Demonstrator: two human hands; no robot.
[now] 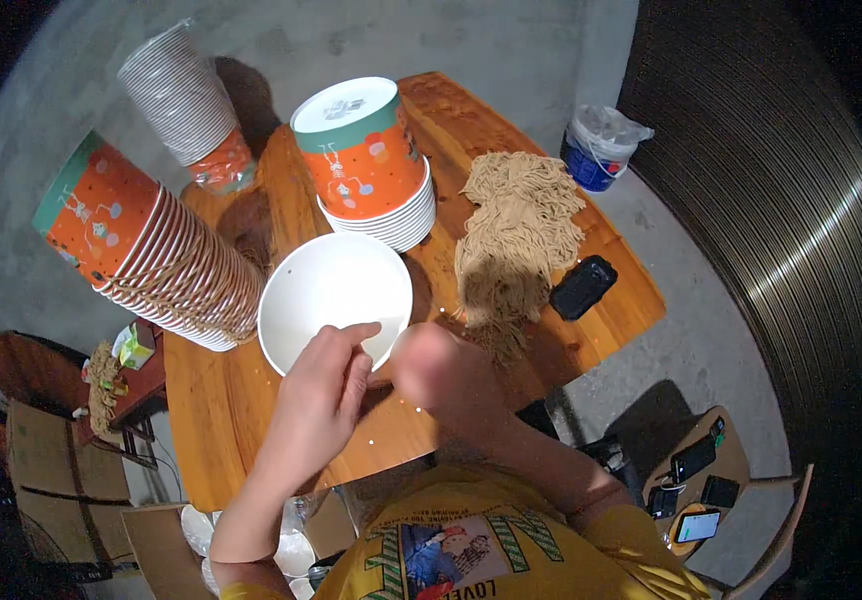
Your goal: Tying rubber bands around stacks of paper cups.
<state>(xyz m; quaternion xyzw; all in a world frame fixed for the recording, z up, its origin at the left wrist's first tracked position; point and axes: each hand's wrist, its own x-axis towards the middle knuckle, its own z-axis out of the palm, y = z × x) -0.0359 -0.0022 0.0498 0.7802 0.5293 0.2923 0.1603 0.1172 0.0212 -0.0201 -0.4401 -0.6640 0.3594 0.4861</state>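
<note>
My left hand (323,385) grips the near rim of an empty white paper bowl (331,295) held over the wooden table (221,400), thumb inside the rim. My right hand (441,365) is blurred, fingers closed, just right of the bowl near the lower end of a heap of tan noodles (516,225). Whether it holds noodles cannot be told. Behind the bowl stands an upside-down stack of orange and green paper bowls (366,165).
A long leaning stack of orange bowls (151,250) lies at the left, and a stack of white cups (186,100) behind it. A black phone (583,287) lies by the noodles. A white bucket (601,145) stands on the floor; a small stool with phones (696,490) at lower right.
</note>
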